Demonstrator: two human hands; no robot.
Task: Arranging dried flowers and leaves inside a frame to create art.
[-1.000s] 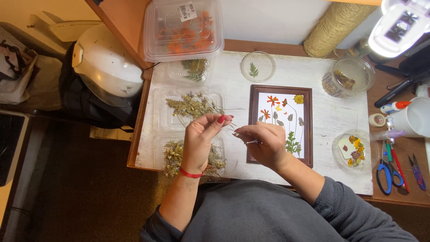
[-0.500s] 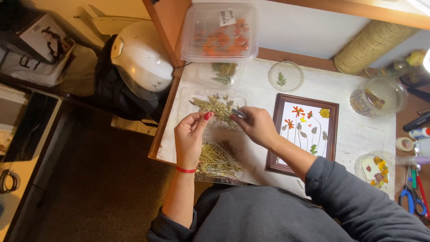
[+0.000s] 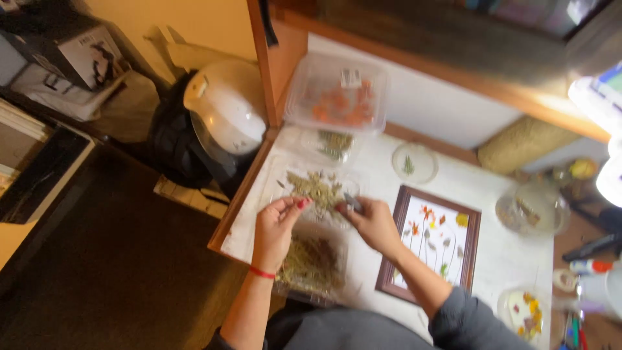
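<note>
White desk top (image 3: pixel 518 259), cluttered w/ craft bits. Left hand (image 3: pixel 277 230) pinches fingertips just left of clear tray of dried sprigs (image 3: pixel 317 188); right hand (image 3: pixel 372 223) grips small tweezers (image 3: pixel 352 202) over same tray, prob. for picking. Framed pressed-flower picture (image 3: pixel 433 243) right of tray.

Two bare hands, one grey sleeve, red nails and a red band.

The left hand (image 3: pixel 277 228) has red polish on its nails, plainest at the thumb and forefinger, and a thin red band (image 3: pixel 262 273) around the wrist; the forearm below it is bare to the frame edge. The right hand (image 3: pixel 372 223) is bare as well, its nails too blurred to tell. Its forearm runs into a loose grey sleeve (image 3: pixel 468 319), pushed up short of the wrist, and the same grey cloth covers the chest at the bottom edge.
</note>
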